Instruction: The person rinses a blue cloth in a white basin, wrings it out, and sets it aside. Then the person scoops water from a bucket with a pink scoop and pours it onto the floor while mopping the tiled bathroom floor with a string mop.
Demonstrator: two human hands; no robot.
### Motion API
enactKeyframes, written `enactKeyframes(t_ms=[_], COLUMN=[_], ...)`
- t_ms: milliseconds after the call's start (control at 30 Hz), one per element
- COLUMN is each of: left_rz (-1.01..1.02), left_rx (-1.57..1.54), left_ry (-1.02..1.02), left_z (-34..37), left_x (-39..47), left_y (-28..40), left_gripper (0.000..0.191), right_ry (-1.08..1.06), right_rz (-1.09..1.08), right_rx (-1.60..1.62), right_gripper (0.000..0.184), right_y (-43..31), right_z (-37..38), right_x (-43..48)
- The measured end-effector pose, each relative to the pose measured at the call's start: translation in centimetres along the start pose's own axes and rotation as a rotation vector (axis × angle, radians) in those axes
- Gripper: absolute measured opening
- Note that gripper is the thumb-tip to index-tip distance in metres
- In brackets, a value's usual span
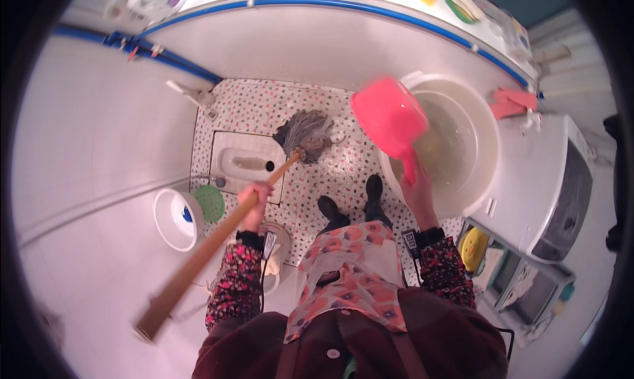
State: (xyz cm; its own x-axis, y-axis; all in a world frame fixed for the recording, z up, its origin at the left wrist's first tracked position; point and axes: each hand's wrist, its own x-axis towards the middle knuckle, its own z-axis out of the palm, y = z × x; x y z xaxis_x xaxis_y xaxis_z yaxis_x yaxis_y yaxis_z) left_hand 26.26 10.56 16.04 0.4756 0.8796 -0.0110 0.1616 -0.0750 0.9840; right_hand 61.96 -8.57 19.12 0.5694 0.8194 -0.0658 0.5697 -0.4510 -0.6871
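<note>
My left hand (255,204) is wrapped around the wooden handle (213,250) of a mop. Its grey string head (309,131) rests on the speckled tile floor, at the right edge of a squat toilet (242,158). My right hand (419,193) grips a pink plastic water dipper (389,114) by its handle. The dipper is tilted and slightly blurred, with its underside towards me; what it contains is hidden. Below and to the right of it stands a large white tub (488,146) with cloudy water (441,141) in it.
A white bucket (161,220) and a green perforated disc (210,203) are on the left. The washing machine (525,181) borders the tub, pink cloths (512,101) lying at its back. A grey shelf rack (532,292) stands front right. Blue pipes (346,3) run along the back wall.
</note>
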Motion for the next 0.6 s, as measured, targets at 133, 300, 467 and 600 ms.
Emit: enactKeyframes(t_ms=[133, 300, 467, 600], left_rz=[-0.188, 0.112, 0.184, 0.044], left_rx=[-0.120, -0.438, -0.345, 0.159], left_ry=[0.295, 0.018, 0.146, 0.451], left_z=[-0.4, -4.9, -3.5, 4.8], left_x=[11.5, 13.7, 11.5, 9.6], left_y=[6.2, 17.8, 17.5, 6.0], left_gripper=[0.019, 0.026, 0.028, 0.022], right_ry=[0.061, 0.215, 0.259, 0.274], right_rz=[0.193, 0.290, 0.552, 0.647], right_rx=[0.027, 0.010, 0.155, 0.297], right_gripper=[0.064, 0.062, 0.061, 0.061], right_y=[4.5, 7.8, 9.3, 9.9], right_z=[-3.9, -9.4, -10.1, -8.2], right_x=[-5.4, -9.9, -11.2, -11.3])
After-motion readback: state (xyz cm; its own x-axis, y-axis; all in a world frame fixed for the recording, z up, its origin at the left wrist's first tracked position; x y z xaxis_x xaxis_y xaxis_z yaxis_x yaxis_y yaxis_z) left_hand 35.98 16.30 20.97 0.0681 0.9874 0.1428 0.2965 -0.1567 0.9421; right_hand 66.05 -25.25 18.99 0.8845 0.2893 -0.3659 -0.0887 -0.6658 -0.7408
